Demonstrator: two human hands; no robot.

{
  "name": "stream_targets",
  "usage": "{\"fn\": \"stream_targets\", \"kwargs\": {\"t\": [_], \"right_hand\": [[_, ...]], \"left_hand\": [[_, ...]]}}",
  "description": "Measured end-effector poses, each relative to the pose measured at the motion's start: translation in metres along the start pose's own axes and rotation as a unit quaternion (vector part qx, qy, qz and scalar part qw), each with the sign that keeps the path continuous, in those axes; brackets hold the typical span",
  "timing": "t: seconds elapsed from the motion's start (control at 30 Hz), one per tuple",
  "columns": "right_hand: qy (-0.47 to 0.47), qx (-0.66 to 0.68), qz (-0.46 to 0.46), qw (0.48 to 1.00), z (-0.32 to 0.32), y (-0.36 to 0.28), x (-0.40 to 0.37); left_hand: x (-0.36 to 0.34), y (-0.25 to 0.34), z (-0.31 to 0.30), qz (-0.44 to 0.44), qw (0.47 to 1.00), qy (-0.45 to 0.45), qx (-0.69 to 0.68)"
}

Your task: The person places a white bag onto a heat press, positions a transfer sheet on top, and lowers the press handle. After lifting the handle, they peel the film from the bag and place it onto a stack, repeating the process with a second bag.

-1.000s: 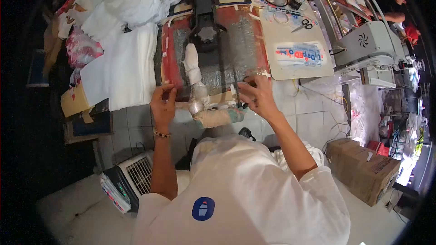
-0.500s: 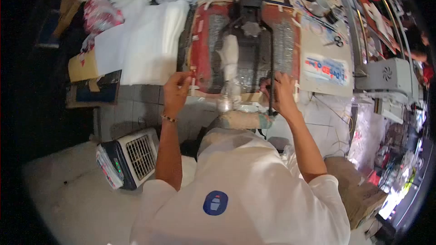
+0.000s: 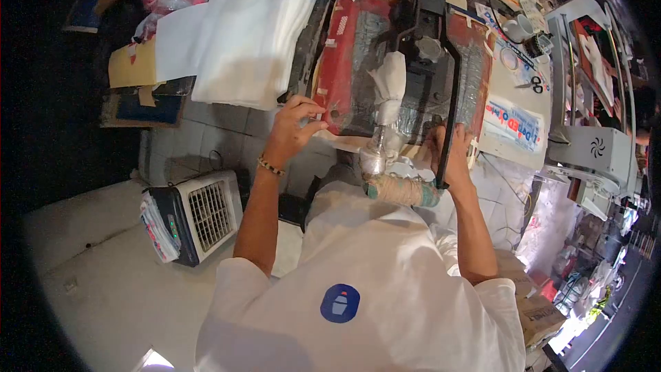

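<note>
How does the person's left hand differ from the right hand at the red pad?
The left hand is in full view, fingers pinched at the near left corner of the red pad; the right hand lies flatter at the near right side, partly behind a black bar. The left wrist carries a bead bracelet; the right wrist is bare. Both reach the pad's near edge.

Press pad (image 3: 342,62): glossy red sheet with crinkled silvery foil strips (image 3: 368,45). Frame bar (image 3: 449,120): matt black metal. Lever handle (image 3: 403,191): rough beige cloth wrapping. Bottle (image 3: 377,155): clear glossy plastic. Stacked sheets (image 3: 248,41): soft matt white cloth. Floor (image 3: 227,127): smooth pale tiles.
</note>
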State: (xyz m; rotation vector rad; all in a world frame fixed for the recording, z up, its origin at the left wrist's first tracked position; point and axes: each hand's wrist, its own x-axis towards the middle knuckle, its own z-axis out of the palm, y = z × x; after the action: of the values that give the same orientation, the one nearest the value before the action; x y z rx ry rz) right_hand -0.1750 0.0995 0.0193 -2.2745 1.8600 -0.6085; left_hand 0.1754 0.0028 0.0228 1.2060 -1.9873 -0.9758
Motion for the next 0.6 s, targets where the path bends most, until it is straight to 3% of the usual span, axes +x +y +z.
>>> {"fn": "stream_targets", "kwargs": {"t": [0.17,0.23,0.27,0.37,0.5,0.6], "right_hand": [[-0.020,-0.034,0.004,0.999,0.005,0.006,-0.002],[0.023,-0.011,-0.001,1.000,0.010,0.008,-0.001],[0.023,-0.018,0.007,1.000,0.007,0.006,0.000],[0.020,-0.003,-0.007,1.000,-0.003,-0.001,0.002],[0.020,-0.018,-0.011,1.000,0.000,0.002,0.001],[0.027,0.005,-0.001,1.000,-0.004,-0.002,0.004]], "left_hand": [[-0.002,0.025,0.013,0.003,0.999,0.019,0.027],[-0.007,0.043,0.029,0.079,0.987,0.067,0.124],[-0.011,0.051,0.041,0.085,0.988,0.061,0.116],[-0.019,0.057,0.084,0.136,0.954,0.059,0.261],[-0.009,0.050,0.150,0.171,0.958,0.067,0.220],[0.012,0.060,0.167,0.102,0.984,0.057,0.133]]}}
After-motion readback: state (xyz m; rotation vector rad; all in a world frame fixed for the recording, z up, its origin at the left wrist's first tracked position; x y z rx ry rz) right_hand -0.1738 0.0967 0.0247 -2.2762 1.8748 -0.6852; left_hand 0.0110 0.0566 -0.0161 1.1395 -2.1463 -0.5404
